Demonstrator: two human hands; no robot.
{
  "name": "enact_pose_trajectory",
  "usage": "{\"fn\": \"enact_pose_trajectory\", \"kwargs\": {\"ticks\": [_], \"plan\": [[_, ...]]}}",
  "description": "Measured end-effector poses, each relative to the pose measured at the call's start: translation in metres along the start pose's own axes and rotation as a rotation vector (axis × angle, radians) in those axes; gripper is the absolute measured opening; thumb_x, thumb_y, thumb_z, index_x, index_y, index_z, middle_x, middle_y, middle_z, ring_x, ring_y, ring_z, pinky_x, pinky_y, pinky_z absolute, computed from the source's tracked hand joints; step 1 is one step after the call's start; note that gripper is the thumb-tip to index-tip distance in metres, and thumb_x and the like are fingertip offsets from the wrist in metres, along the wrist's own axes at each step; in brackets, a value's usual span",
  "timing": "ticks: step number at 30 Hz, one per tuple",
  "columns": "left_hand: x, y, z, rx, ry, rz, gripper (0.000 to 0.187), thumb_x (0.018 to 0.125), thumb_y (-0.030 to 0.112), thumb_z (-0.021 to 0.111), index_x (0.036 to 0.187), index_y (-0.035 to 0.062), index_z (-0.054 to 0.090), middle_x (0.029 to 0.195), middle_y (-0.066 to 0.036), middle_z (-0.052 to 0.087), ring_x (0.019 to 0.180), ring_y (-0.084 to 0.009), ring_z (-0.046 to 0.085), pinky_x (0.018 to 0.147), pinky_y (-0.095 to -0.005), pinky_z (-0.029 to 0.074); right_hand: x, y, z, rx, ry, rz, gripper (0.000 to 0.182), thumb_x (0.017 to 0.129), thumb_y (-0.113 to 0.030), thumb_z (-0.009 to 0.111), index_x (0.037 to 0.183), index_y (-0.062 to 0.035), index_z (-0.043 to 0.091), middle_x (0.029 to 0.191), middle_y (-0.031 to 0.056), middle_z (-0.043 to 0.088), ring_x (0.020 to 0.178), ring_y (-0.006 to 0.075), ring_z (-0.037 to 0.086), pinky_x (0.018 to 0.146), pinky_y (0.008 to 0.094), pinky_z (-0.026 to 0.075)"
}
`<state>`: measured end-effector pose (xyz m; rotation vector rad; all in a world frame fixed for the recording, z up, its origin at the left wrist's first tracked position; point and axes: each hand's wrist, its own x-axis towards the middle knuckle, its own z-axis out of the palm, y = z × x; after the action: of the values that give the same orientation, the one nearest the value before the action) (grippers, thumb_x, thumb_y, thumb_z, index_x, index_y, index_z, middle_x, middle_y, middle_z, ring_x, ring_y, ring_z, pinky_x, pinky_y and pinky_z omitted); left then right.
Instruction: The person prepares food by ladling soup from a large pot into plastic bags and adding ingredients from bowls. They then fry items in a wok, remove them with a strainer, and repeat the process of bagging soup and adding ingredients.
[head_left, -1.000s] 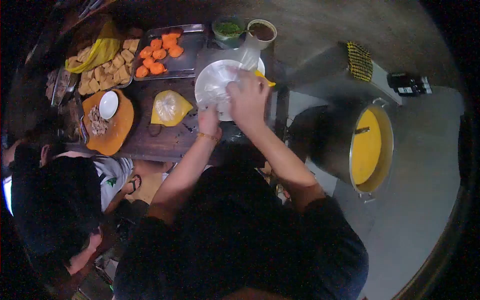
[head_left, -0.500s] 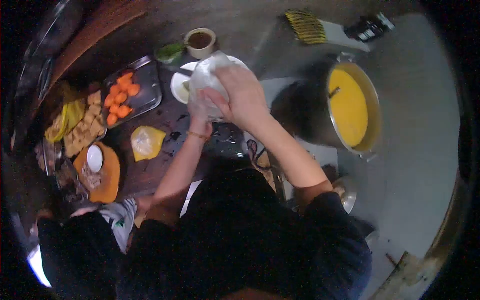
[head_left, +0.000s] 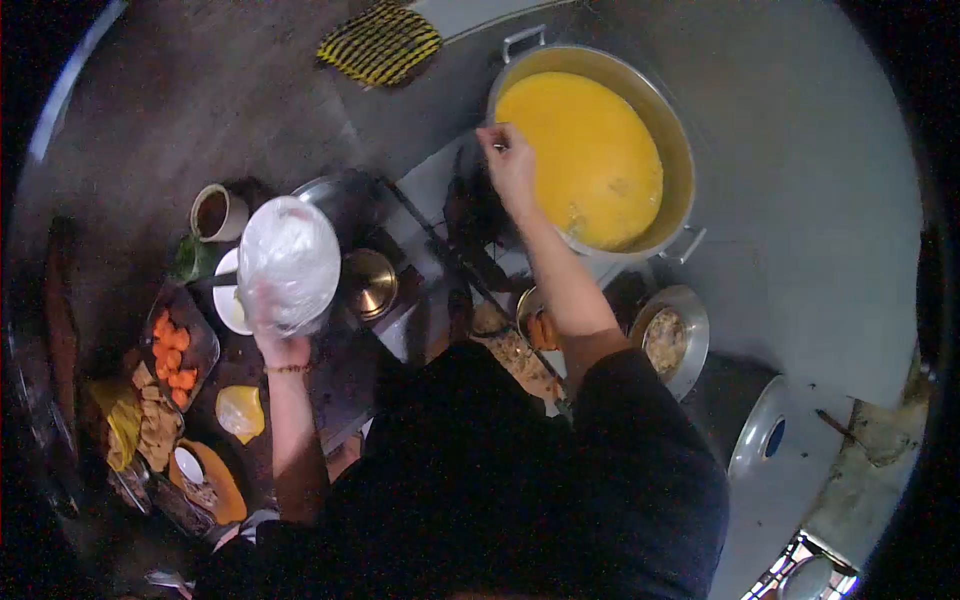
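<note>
My left hand (head_left: 283, 345) holds up a round white bowl (head_left: 290, 262) with clear plastic over it, its fingers partly hidden by the plastic. Over the near left rim of a large metal pot (head_left: 684, 165) full of yellow liquid (head_left: 585, 150), my right hand (head_left: 510, 165) is closed on a metal handle, of which only a small shiny bit shows. Some pale lumps lie in the liquid near the pot's lower edge. Behind the plastic-covered bowl, a white dish (head_left: 229, 300) is partly hidden.
At left stand a brown-filled cup (head_left: 215, 213), a tray of orange pieces (head_left: 173, 350), a yellow-edged bag (head_left: 240, 412) and an orange board (head_left: 225, 490). A brass-coloured lid (head_left: 372, 284) and a pan of food (head_left: 690, 335) are nearer the pot. A yellow-black cloth (head_left: 380, 45) lies beyond.
The view has swung toward the pot. My right hand has left the plastic-covered bowl and moved to the pot, closing on the handle. My left hand alone now holds the bowl.
</note>
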<state>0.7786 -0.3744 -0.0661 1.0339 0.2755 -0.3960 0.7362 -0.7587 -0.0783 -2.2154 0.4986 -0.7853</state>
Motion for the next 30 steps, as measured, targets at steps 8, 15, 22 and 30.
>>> {"fn": "enact_pose_trajectory", "kwargs": {"ticks": [8, 15, 22, 30], "plan": [[0.013, -0.014, 0.005, 0.128, 0.117, 0.032, 0.053, 0.084, 0.038, 0.048, 0.127, 0.0099, 0.034, 0.126, -0.007, 0.042, 0.111, -0.0243, 0.044, 0.092, -0.0386, 0.039, 0.044, 0.041, -0.119, 0.060, 0.648, 0.029, 0.026, 0.075, -0.016, 0.065, 0.060, -0.0045, 0.047, 0.054, 0.0007, 0.044, 0.050, 0.0097, 0.040, 0.046, 0.0251, 0.034], [0.020, 0.010, 0.048, 0.178, 0.129, 0.062, 0.054, 0.084, 0.041, 0.046, 0.126, 0.0094, 0.036, 0.123, -0.009, 0.044, 0.108, -0.0237, 0.046, 0.089, -0.0384, 0.041, 0.057, 0.048, -0.075, 0.220, 0.314, 0.126, 0.031, 0.072, -0.024, 0.069, 0.055, -0.0042, 0.052, 0.049, 0.0053, 0.047, 0.048, 0.0111, 0.047, 0.046, 0.0259, 0.036], [0.041, -0.012, 0.125, 0.170, -0.025, -0.027, 0.055, 0.084, 0.045, 0.045, 0.125, 0.0088, 0.037, 0.120, -0.010, 0.046, 0.105, -0.0232, 0.048, 0.085, -0.0382, 0.043, 0.093, 0.057, -0.209, 0.566, 0.942, 0.264, 0.036, 0.078, -0.040, 0.056, 0.070, -0.0053, 0.052, 0.056, 0.0042, 0.048, 0.049, 0.0182, 0.045, 0.046, 0.0305, 0.036], [0.105, -0.032, 0.162, 0.220, -0.057, -0.141, 0.061, 0.083, 0.052, 0.044, 0.125, 0.0084, 0.037, 0.121, -0.010, 0.045, 0.105, -0.0229, 0.049, 0.084, -0.0379, 0.044, -0.089, 0.017, -0.397, 0.857, 0.568, -0.065, 0.034, 0.085, -0.026, 0.043, 0.054, -0.0131, 0.035, 0.045, -0.0021, 0.030, 0.042, 0.0097, 0.026, 0.049, 0.0287, 0.031]]}}
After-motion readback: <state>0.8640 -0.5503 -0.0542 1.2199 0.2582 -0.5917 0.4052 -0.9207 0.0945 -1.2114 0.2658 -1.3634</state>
